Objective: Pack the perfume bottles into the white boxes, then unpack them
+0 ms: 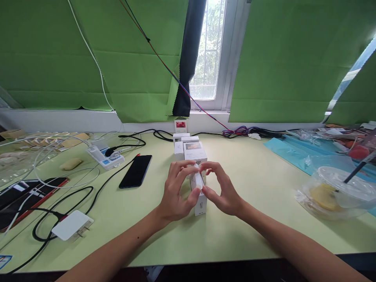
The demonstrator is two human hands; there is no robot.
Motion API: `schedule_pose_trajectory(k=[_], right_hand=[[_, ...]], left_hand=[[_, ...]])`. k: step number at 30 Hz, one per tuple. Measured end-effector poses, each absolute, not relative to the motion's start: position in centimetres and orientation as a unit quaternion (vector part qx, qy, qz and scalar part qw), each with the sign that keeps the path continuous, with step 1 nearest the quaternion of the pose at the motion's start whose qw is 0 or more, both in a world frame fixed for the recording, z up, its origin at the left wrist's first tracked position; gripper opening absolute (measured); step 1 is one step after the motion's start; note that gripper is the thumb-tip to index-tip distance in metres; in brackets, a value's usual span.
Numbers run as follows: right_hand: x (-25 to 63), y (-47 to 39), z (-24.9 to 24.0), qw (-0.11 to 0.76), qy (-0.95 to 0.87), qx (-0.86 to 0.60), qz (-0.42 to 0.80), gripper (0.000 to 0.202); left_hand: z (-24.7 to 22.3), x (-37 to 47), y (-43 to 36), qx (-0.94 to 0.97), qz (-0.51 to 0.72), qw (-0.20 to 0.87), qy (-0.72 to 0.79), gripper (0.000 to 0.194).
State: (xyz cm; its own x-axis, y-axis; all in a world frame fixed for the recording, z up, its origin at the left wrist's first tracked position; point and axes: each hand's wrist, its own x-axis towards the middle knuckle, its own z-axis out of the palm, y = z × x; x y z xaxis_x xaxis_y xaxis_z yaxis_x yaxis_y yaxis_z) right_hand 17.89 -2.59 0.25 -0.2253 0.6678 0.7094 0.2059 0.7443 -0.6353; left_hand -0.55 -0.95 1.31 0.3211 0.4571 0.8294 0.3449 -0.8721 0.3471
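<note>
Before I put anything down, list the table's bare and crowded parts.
Bare: right of the white boxes, beyond the right forearm, up to the blue sheet and plastic container; also a strip between boxes and black phone. Crowded: the left end, with cables and charger, and the centre, around the fingers.

Remotely, I am counting one left hand (176,188), one right hand (223,191), at least five white boxes (193,155), overlapping too closely for an exact total, at least two dark-screened devices (135,171), one white power strip (103,157), one white charger (72,225) and one clear lidded plastic container (331,173)
</note>
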Motion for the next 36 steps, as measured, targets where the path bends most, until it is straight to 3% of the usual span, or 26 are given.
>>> schedule_pose_trajectory(k=[36], right_hand=[[17.6, -2.92, 0.19, 0.535, -0.758, -0.298, 0.224, 0.058]], left_hand=[[1.17, -0.29, -0.34, 0.818, 0.526, 0.038, 0.228, 0.025]])
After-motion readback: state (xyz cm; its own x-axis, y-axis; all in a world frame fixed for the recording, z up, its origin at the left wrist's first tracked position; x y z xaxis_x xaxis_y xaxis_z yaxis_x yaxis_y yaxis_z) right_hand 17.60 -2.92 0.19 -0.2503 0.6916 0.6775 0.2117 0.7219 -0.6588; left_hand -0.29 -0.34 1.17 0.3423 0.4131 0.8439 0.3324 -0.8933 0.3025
